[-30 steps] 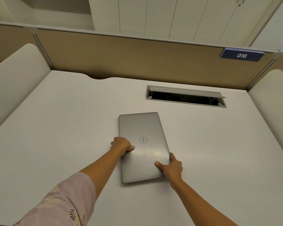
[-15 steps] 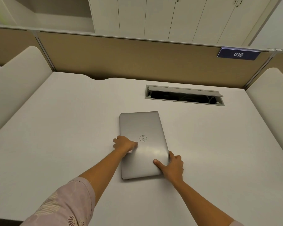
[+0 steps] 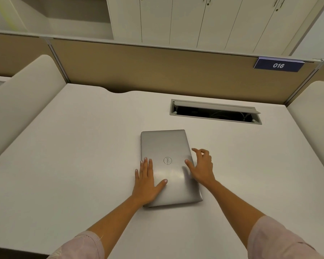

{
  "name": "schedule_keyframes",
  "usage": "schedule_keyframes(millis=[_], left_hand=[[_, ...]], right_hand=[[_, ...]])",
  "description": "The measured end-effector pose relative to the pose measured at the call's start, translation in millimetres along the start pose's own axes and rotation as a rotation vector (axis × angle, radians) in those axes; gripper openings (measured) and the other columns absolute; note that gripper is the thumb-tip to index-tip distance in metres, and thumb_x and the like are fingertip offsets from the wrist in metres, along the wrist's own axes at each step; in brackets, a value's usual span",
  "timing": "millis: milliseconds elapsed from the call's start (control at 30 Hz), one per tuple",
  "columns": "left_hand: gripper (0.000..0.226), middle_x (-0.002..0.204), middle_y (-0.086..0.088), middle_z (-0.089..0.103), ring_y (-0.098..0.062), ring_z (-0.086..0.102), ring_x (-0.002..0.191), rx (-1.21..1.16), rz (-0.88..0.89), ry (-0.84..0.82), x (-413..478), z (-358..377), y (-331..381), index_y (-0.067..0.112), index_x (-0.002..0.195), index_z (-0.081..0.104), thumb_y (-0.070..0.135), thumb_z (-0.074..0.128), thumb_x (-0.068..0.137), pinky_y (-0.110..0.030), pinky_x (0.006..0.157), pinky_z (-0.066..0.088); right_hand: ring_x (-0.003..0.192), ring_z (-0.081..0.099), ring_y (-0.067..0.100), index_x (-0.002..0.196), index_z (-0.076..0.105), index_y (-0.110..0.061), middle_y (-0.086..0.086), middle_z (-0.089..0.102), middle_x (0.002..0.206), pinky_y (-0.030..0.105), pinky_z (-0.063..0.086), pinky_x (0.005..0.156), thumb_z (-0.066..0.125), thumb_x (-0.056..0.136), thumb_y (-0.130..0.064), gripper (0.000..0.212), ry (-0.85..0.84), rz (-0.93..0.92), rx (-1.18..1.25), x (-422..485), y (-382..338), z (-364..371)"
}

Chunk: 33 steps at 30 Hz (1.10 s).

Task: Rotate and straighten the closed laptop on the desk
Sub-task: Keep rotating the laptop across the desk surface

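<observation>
A closed silver laptop (image 3: pixel 168 146) with a round logo lies flat in the middle of the white desk (image 3: pixel 73 156), its long sides running away from me and slightly skewed. My left hand (image 3: pixel 147 179) rests flat on its near left part, fingers stretched out and thumb spread across the lid. My right hand (image 3: pixel 201 168) hovers at the laptop's right edge with fingers apart and curled; the thumb tip touches the lid, and it holds nothing.
An open cable hatch (image 3: pixel 215 113) is set into the desk behind the laptop. A tan partition (image 3: pixel 157 70) with a blue tag reading 016 (image 3: pixel 278 65) closes the back. Padded cream dividers (image 3: pixel 21 101) stand on both sides.
Both hands have let go of the laptop's edges. The left hand now lies flat on the lid, and the right hand has moved farther up the right side and opened.
</observation>
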<state>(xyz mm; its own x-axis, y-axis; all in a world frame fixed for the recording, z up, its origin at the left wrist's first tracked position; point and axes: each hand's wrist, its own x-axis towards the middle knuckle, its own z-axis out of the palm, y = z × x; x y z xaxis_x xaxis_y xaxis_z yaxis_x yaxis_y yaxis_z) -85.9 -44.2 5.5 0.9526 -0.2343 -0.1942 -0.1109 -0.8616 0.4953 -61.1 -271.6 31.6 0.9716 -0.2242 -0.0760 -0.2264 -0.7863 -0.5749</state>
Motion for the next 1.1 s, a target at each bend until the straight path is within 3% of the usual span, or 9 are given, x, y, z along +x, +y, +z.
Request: schedule_keyframes(millis=[267, 600, 1100], left_hand=[[0.093, 0.161, 0.003, -0.021, -0.009, -0.026, 0.145, 0.19, 0.352, -0.096, -13, 0, -50, 0.02, 0.154, -0.014, 0.074, 0.024, 0.088, -0.038, 0.12, -0.012], [0.114, 0.163, 0.003, -0.016, -0.015, -0.016, 0.149, 0.226, 0.53, -0.125, -9, -8, -59, 0.022, 0.155, -0.01, 0.084, 0.045, 0.076, -0.035, 0.119, -0.011], [0.125, 0.164, 0.003, -0.009, -0.02, -0.009, 0.15, 0.198, 0.561, -0.166, 14, -9, -67, 0.021, 0.156, -0.004, 0.084, 0.055, 0.066, -0.038, 0.119, -0.01]], right_hand=[[0.133, 0.037, 0.031, 0.14, 0.043, -0.019, 0.01, 0.033, 0.148, 0.044, 0.033, 0.11, 0.064, 0.09, -0.029, 0.055, -0.102, -0.131, -0.074, 43, -19, 8], [0.144, 0.026, 0.03, 0.146, 0.035, -0.021, 0.01, 0.023, 0.159, 0.043, 0.025, 0.117, 0.059, 0.092, -0.041, 0.063, -0.217, -0.183, -0.196, 80, -41, 25], [0.151, -0.001, 0.029, 0.154, 0.012, -0.023, 0.005, 0.007, 0.164, 0.054, -0.004, 0.118, 0.042, 0.095, -0.057, 0.074, -0.421, -0.116, -0.369, 151, -56, 36]])
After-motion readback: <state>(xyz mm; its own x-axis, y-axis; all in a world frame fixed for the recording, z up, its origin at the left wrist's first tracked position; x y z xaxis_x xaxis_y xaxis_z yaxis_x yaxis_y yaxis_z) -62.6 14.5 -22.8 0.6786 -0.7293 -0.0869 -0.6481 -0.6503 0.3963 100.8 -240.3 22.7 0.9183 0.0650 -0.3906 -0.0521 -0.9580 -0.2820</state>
